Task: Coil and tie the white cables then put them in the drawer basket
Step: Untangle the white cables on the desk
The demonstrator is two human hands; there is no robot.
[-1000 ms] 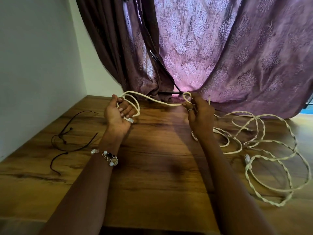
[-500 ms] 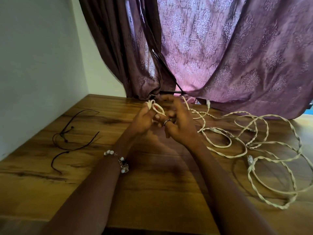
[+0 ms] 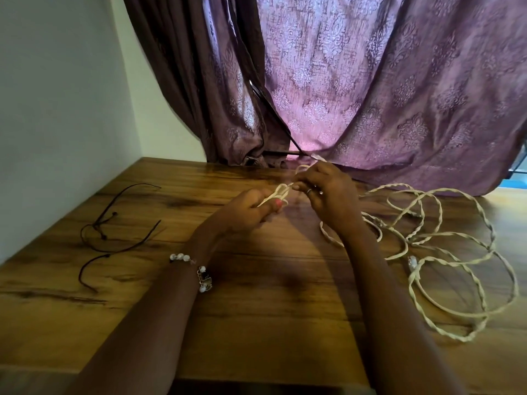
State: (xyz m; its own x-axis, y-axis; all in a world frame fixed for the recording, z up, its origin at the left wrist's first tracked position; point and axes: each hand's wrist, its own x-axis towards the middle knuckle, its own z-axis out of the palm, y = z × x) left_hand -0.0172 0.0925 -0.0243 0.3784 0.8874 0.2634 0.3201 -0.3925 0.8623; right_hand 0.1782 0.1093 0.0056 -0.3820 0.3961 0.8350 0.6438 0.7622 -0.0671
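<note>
above the brown wooden table (image 3: 256, 323), left hand (image 3: 248, 212) fingers clamp small loops of white twisted cable (image 3: 445, 280); right hand (image 3: 328, 195) fingers pinch the next turn. keep loops even w/ steady tension; rest sprawls on table at right.

Bare forearms; a beaded bracelet (image 3: 196, 270) (white beads) on the left wrist, a ring (image 3: 308, 191) on the right.

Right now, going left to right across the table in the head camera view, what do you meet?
Thin dark cords → left hand → right hand → loose white cables.
</note>
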